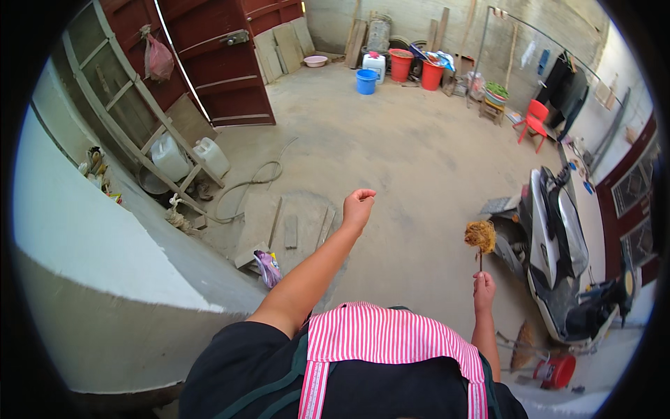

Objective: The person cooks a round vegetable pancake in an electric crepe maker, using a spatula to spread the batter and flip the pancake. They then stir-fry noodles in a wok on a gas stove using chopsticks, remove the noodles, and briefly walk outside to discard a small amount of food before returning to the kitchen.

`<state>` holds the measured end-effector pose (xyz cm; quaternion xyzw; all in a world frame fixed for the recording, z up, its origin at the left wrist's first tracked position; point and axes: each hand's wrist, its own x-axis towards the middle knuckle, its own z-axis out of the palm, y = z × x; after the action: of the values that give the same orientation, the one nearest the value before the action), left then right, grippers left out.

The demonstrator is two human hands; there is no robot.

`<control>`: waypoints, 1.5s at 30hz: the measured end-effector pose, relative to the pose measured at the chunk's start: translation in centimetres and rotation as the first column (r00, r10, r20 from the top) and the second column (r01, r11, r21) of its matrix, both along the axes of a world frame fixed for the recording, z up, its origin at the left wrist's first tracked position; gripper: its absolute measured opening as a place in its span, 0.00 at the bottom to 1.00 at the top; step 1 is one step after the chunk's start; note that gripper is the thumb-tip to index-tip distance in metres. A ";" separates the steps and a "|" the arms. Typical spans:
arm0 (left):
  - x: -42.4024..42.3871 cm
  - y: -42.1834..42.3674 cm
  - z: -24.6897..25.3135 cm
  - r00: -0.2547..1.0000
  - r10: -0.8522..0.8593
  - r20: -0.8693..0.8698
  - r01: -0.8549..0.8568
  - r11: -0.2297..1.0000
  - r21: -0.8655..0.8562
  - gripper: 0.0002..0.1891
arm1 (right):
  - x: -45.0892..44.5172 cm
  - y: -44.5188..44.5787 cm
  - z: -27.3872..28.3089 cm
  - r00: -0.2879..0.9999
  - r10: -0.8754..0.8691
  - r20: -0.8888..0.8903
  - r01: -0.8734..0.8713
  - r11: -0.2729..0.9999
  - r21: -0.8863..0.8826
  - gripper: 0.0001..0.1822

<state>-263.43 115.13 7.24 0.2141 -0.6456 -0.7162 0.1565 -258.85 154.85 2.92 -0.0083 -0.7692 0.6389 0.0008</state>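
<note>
My right hand (484,287) is closed around a thin brown stem, with a clump of tangled yellow-brown fibres (480,236) at its upper end; what exactly the clump is I cannot tell. It is held upright, in front of the rear of a parked scooter (557,235). My left hand (359,207) is stretched forward over the concrete floor, fingers curled, and whether anything small is between them I cannot tell. A pink-and-white striped apron (392,332) covers my chest.
A wooden ladder (125,86) leans at the left beside white plastic jugs (212,156). A hose (251,182) and boards (290,231) lie on the floor. Along the far wall stand a blue bucket (366,83) and red buckets (401,65); a red chair (534,121) is at right.
</note>
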 end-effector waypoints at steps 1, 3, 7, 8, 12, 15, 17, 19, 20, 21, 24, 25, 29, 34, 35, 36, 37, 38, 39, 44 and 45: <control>-2.1 -0.7 -0.4 1.000 0.009 -0.002 -0.009 1.000 0.009 0.10 | -3.0 -0.5 -0.5 1.000 0.008 -0.001 -0.008 1.000 0.011 0.12; -6.4 -2.7 -2.0 0.997 0.074 -0.001 -0.074 0.997 0.018 0.09 | -9.3 -1.7 -2.0 0.998 0.058 -0.023 -0.057 0.998 0.035 0.12; -15.0 -9.5 -7.7 0.972 0.233 0.018 -0.234 0.970 0.068 0.07 | -24.2 -5.4 -5.7 0.980 0.191 -0.048 -0.193 0.981 -0.025 0.12; -17.2 -11.4 -8.6 0.960 0.279 0.019 -0.280 0.958 0.069 0.07 | -27.8 -6.9 -6.1 0.973 0.222 -0.055 -0.224 0.974 -0.019 0.12; -24.3 -15.6 -7.6 0.913 0.393 0.111 -0.407 0.899 0.163 0.06 | -40.5 -13.8 -7.0 0.956 0.294 -0.015 -0.295 0.954 -0.058 0.12; -30.4 -20.2 -7.0 0.892 0.442 0.095 -0.452 0.874 0.179 0.06 | -50.4 -19.2 -7.0 0.931 0.364 -0.024 -0.364 0.930 -0.056 0.12; -35.0 -24.4 -7.7 0.877 0.474 0.077 -0.479 0.859 0.181 0.06 | -56.7 -23.5 -7.4 0.915 0.402 -0.042 -0.403 0.914 -0.044 0.12; -40.0 -29.1 -9.3 0.870 0.493 0.027 -0.489 0.854 0.175 0.06 | -62.3 -28.2 -8.2 0.907 0.417 -0.061 -0.419 0.907 -0.026 0.12; -42.5 -31.4 -10.1 0.866 0.500 0.002 -0.493 0.853 0.170 0.06 | -64.8 -30.6 -8.7 0.903 0.423 -0.070 -0.425 0.905 -0.018 0.12; -45.5 -33.1 -9.8 0.864 0.503 0.020 -0.498 0.848 0.183 0.06 | -67.6 -32.8 -8.4 0.907 0.417 -0.055 -0.419 0.908 -0.026 0.12; -54.7 -38.0 -8.4 0.865 0.499 0.050 -0.498 0.846 0.190 0.06 | -74.5 -38.7 -8.1 0.918 0.397 0.016 -0.396 0.917 -0.043 0.12; -57.6 -39.8 -7.7 0.870 0.491 0.045 -0.490 0.854 0.173 0.06 | -77.4 -40.8 -7.7 0.916 0.400 -0.008 -0.400 0.916 -0.027 0.12; -67.6 -45.4 -4.3 0.910 0.414 0.021 -0.413 0.900 0.138 0.07 | -87.3 -47.9 -8.7 0.913 0.408 -0.021 -0.409 0.912 -0.047 0.12; -78.9 -53.9 -5.6 0.896 0.442 0.047 -0.444 0.888 0.117 0.07 | -100.2 -57.5 -10.4 0.890 0.453 -0.051 -0.455 0.890 -0.022 0.12; -80.9 -55.7 -6.2 0.891 0.452 0.040 -0.454 0.883 0.121 0.07 | -103.0 -59.6 -10.9 0.881 0.468 -0.062 -0.470 0.883 -0.014 0.12; -82.9 -57.8 -6.6 0.884 0.466 0.035 -0.467 0.878 0.109 0.07 | -105.8 -62.0 -10.9 0.867 0.491 -0.080 -0.493 0.870 0.001 0.12; -84.6 -60.0 -6.9 0.876 0.481 0.029 -0.482 0.871 0.097 0.07 | -108.4 -64.5 -10.8 0.851 0.515 -0.099 -0.516 0.856 0.016 0.12; -86.2 -62.2 -7.3 0.867 0.498 0.024 -0.498 0.863 0.087 0.07 | -111.0 -66.9 -10.7 0.833 0.540 -0.118 -0.540 0.841 0.032 0.12; -87.9 -64.2 -6.8 0.846 0.532 0.041 -0.533 0.842 0.083 0.07 | -113.5 -69.2 -10.6 0.828 0.551 -0.109 -0.552 0.834 0.022 0.12; -94.9 -73.5 -5.7 0.766 0.638 0.084 -0.642 0.765 0.043 0.07 | -125.2 -82.1 -9.8 0.779 0.623 -0.069 -0.627 0.777 -0.055 0.11; -96.4 -75.2 -5.7 0.756 0.649 0.083 -0.653 0.755 0.052 0.07 | -127.4 -84.8 -9.8 0.764 0.641 -0.074 -0.645 0.761 -0.060 0.11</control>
<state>-359.85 39.90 1.52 0.4522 -0.5068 -0.6350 0.3680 -386.21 70.05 -6.84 0.2715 -0.6983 0.6314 -0.2001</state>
